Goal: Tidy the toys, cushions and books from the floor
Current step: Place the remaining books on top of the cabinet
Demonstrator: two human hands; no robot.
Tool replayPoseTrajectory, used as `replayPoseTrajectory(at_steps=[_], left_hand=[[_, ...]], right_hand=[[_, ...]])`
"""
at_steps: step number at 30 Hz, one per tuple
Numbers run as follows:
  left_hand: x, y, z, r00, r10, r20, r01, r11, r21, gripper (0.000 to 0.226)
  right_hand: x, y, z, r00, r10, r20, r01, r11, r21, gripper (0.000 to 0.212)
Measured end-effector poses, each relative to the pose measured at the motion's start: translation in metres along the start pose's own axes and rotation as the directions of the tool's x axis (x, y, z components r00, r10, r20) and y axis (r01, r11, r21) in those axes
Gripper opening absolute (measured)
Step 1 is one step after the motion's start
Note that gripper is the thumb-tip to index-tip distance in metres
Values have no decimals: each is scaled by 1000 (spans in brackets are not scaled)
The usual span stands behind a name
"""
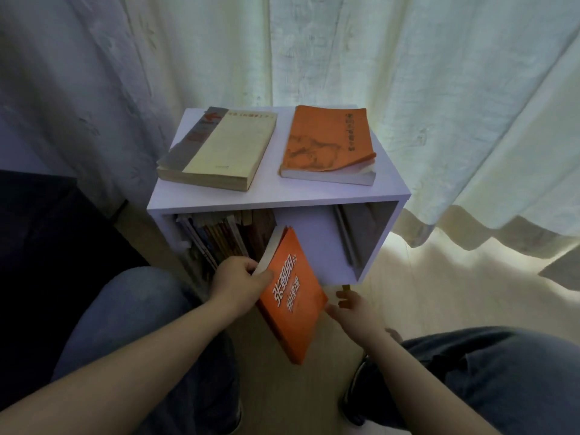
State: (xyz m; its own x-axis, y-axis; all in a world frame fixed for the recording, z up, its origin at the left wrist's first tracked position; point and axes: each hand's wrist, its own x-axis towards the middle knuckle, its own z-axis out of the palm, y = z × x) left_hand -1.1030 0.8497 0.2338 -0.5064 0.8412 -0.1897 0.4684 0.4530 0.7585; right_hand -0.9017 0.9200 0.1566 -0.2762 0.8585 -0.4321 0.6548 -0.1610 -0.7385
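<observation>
My left hand (238, 284) grips the top left edge of an orange book with white lettering (292, 296), held tilted in front of the open white shelf unit (317, 233). The book's upper corner reaches into the shelf opening beside a row of standing books (226, 237). Just off the book's right edge, my right hand (351, 309) hovers with relaxed fingers and holds nothing. On the shelf's top lie a cream and grey book (219, 149) and an orange book with a curled cover (329, 146).
Pale curtains (439, 105) hang behind and beside the shelf, down to the wooden floor (408, 284). A thin book (348, 237) leans against the shelf's right inner wall. My knees in jeans (125, 309) frame the bottom. Dark furniture (40, 246) stands at left.
</observation>
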Motion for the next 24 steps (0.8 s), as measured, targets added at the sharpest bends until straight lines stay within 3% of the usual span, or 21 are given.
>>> replayPoseTrajectory(at_steps=[2, 5, 12, 16, 19, 24], left_hand=[[12, -2, 8, 1000, -7, -14, 6, 1000, -17, 8], [25, -5, 16, 1000, -14, 1, 14, 999, -38, 8], [56, -8, 33, 997, -44, -58, 37, 992, -119, 24], [70, -8, 38, 992, -57, -110, 36, 983, -180, 17], [81, -12, 43, 988, -67, -140, 36, 976, -213, 6], [92, -20, 51, 974, -93, -209, 49, 977, -208, 8]], right_hand=[[10, 4, 13, 995, 20, 99, -23, 999, 30, 48], [22, 9, 28, 990, 34, 140, -37, 999, 21, 50], [48, 27, 49, 957, 54, 285, -26, 995, -101, 79], [61, 32, 68, 960, 30, 280, 10, 990, -140, 83], [71, 33, 84, 969, -21, 244, 41, 996, -75, 77], [87, 32, 102, 973, 5, 229, -22, 997, 74, 78]])
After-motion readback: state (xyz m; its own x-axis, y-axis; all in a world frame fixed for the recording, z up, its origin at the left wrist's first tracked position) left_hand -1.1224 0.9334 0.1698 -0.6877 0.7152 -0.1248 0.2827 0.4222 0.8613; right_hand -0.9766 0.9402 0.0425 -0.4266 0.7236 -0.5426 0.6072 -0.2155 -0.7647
